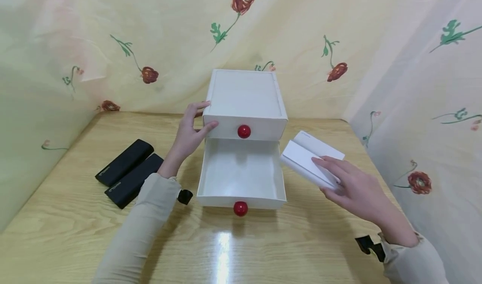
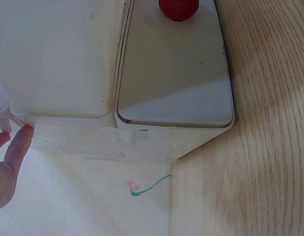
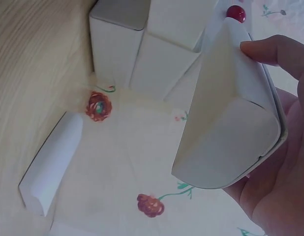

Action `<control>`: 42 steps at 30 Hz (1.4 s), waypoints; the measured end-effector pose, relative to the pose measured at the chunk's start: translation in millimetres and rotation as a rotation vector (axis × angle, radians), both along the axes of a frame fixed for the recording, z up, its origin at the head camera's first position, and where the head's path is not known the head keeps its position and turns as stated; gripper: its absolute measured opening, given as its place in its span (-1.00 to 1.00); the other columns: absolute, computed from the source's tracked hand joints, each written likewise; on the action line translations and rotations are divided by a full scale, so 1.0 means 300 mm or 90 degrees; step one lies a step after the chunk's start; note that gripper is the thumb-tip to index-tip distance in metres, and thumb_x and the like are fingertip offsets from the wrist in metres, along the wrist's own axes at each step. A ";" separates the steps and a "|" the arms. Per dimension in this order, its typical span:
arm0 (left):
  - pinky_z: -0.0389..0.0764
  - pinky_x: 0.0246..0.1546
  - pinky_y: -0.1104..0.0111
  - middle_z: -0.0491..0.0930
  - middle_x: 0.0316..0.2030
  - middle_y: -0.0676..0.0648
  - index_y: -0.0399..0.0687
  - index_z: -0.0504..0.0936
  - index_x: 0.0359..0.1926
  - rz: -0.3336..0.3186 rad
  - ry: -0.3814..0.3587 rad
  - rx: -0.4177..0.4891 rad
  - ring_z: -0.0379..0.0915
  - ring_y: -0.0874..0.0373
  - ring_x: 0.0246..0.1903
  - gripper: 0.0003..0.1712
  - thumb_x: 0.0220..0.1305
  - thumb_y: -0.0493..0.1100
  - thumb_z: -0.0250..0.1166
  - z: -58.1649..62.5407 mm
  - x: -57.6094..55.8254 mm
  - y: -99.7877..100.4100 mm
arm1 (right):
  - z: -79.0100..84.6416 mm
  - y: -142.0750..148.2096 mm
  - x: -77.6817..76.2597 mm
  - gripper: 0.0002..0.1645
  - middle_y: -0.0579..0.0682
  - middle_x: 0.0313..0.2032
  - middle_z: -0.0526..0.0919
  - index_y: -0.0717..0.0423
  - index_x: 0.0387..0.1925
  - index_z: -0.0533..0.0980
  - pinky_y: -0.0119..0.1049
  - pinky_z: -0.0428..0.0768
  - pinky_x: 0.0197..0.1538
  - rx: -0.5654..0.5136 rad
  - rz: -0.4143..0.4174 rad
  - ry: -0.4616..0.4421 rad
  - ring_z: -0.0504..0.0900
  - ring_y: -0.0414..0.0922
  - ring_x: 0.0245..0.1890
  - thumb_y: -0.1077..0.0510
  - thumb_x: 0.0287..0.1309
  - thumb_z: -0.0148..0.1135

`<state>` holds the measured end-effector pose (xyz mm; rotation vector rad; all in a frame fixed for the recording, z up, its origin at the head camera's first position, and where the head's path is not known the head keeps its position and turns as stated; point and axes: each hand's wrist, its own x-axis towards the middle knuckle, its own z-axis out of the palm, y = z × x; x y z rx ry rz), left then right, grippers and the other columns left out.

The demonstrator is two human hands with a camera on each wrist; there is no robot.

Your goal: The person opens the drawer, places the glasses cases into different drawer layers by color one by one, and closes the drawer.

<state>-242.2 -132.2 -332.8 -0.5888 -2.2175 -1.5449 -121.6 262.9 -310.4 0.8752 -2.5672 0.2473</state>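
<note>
A white two-drawer box (image 1: 244, 93) stands at the centre of the table. Its lower drawer (image 1: 222, 201) is pulled out and has nothing inside, while the upper one is closed. My left hand (image 1: 188, 133) rests on the box's left front corner, thumb on the front face and fingers along the side. To the right of the drawer, my right hand (image 1: 355, 188) holds a white glasses case (image 3: 218, 142), thumb on one face and the other fingers behind it. Just beyond it lies a second white glasses case (image 1: 320, 144), also seen in the right wrist view.
Two black glasses cases (image 1: 125, 160) lie side by side on the table, left of my left forearm. Red round knobs (image 1: 244, 131) stick out from both drawer fronts. Flower-patterned cloth (image 1: 180, 45) hangs behind the table and along both sides.
</note>
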 end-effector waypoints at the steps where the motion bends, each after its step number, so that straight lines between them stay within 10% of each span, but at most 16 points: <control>1: 0.48 0.20 0.02 0.35 0.21 -0.23 -0.16 0.35 0.27 -0.001 0.010 0.000 0.31 -0.09 0.24 -0.41 0.24 -0.26 0.32 0.000 -0.002 0.001 | 0.004 -0.006 0.000 -0.17 0.10 0.04 0.62 -0.07 0.24 0.44 -0.13 0.56 -0.47 -0.001 0.007 0.005 0.62 0.01 -0.21 0.17 -0.22 0.42; 11: 0.41 0.26 0.06 0.38 0.18 -0.23 -0.20 0.36 0.24 -0.007 0.050 -0.002 0.30 -0.03 0.24 -0.42 0.23 -0.28 0.33 -0.011 -0.009 -0.005 | 0.064 -0.126 -0.019 -0.17 0.05 0.08 0.61 -0.10 0.27 0.41 -0.14 0.60 -0.42 0.012 0.063 0.009 0.62 -0.04 -0.14 0.15 -0.18 0.37; 18: 0.71 -0.32 0.01 0.32 0.26 -0.19 -0.10 0.35 0.26 -0.023 0.015 -0.001 0.37 -0.14 0.16 -0.43 0.26 -0.24 0.32 -0.007 -0.004 -0.003 | 0.074 -0.204 -0.057 -0.24 0.05 0.10 0.60 -0.09 0.23 0.43 -0.20 0.60 -0.48 0.042 0.095 0.011 0.63 0.02 -0.06 0.11 -0.14 0.35; 42: 0.70 -0.21 0.02 0.31 0.27 -0.19 -0.11 0.37 0.24 -0.011 0.019 -0.008 0.31 -0.06 0.22 -0.43 0.25 -0.22 0.33 -0.006 0.004 -0.017 | 0.064 -0.327 -0.105 -0.25 0.00 0.09 0.63 -0.13 0.24 0.46 -0.21 0.63 -0.34 0.079 0.144 -0.045 0.60 -0.05 -0.08 0.08 -0.09 0.39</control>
